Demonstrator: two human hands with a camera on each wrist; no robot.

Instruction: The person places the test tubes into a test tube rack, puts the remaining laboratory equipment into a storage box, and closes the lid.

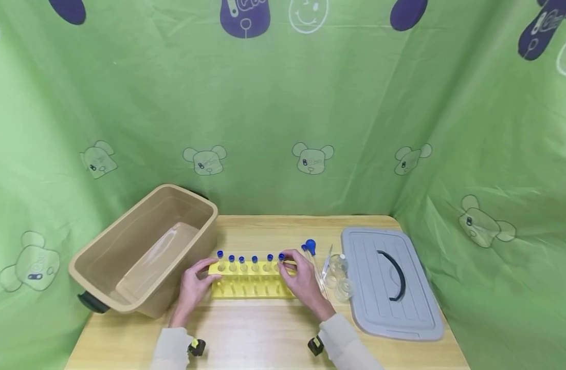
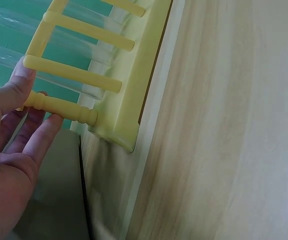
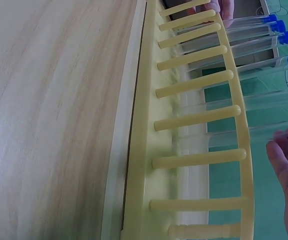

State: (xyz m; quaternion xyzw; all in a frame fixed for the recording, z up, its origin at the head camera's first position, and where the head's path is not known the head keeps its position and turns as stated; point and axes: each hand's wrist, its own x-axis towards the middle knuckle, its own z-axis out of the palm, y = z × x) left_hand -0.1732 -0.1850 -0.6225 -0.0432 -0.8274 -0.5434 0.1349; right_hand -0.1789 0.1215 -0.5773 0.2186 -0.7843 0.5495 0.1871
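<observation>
A yellow test tube rack [image 1: 245, 295] stands on the table, holding an upright row of clear test tubes with blue caps [image 1: 254, 259]. My left hand [image 1: 193, 289] grips the rack's left end; in the left wrist view the thumb and fingers close around the top of its end post [image 2: 64, 107]. At the rack's right end, my right hand [image 1: 306, 282] pinches the rightmost test tube [image 3: 264, 128] just under its cap. That tube's lower part sits in the rack. Fingers partly hide its upper part in the right wrist view.
A large brown bin [image 1: 141, 303] stands at the left. Right of the rack lie droppers with blue bulbs [image 1: 311, 246], a slim metal tool [image 1: 327, 262] and small clear glass vessels [image 1: 344, 290]. A grey lid [image 1: 375, 288] with a black handle lies farther right.
</observation>
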